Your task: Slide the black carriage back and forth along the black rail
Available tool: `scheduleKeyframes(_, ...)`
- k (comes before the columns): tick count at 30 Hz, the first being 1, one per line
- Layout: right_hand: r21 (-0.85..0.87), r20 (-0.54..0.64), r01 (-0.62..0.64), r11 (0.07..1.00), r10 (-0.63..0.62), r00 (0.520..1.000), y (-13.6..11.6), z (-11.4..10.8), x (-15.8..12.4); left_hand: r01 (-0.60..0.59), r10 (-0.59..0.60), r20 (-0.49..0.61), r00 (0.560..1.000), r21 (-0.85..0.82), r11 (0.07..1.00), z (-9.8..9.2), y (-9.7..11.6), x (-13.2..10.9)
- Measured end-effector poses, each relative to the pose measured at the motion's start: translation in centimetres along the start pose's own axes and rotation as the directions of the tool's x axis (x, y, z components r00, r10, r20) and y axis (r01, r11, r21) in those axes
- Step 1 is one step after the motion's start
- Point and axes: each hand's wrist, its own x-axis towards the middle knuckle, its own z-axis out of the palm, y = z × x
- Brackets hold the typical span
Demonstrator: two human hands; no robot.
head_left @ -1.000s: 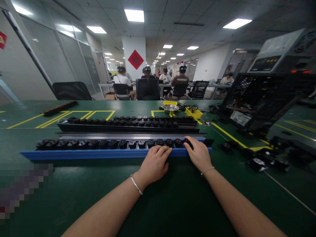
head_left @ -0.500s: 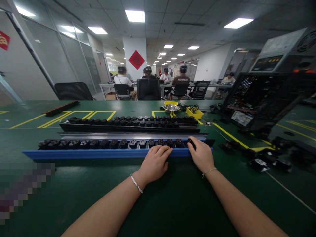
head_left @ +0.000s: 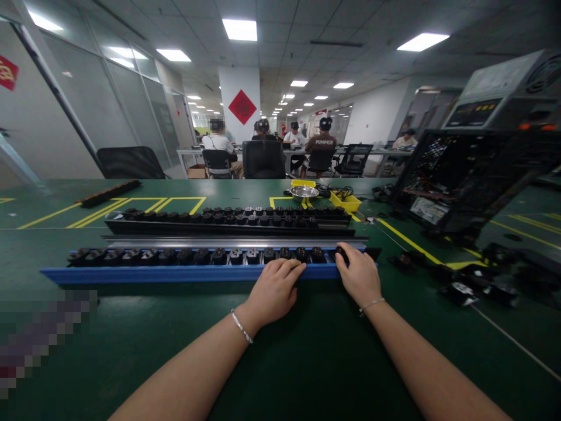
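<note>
A long blue rail (head_left: 153, 275) lies crosswise before me, with a row of black socket modules (head_left: 219, 256) seated along it. My left hand (head_left: 274, 292) curls its fingers over the rail's near edge, right of the middle, beside the modules. At the right end, my right hand (head_left: 360, 275) is closed around a black module (head_left: 341, 253), thumb on the near side. That module sits at the rail channel, a short gap from its neighbour; my fingers cover much of it, so whether it is fully seated I cannot tell.
Behind the rail lie a silver metal strip (head_left: 236, 241) and black rails with more modules (head_left: 184, 219). Loose black parts (head_left: 460, 292) and an open computer case (head_left: 438, 187) stand at right. A metal bowl (head_left: 304, 192) and yellow bin (head_left: 346, 202) sit farther back. People sit beyond.
My right hand has shifted very slightly to the right along with the black module. My left hand has stayed in place on the rail.
</note>
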Motion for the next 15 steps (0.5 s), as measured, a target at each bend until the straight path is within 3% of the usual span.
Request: scheduleKeyframes(15,-0.003,-0.075,-0.063,0.998,0.063,0.995,0.74,-0.01,0.04,0.001,-0.001,-0.008,1.000,-0.010,1.000,-0.02,-0.02,-0.02)
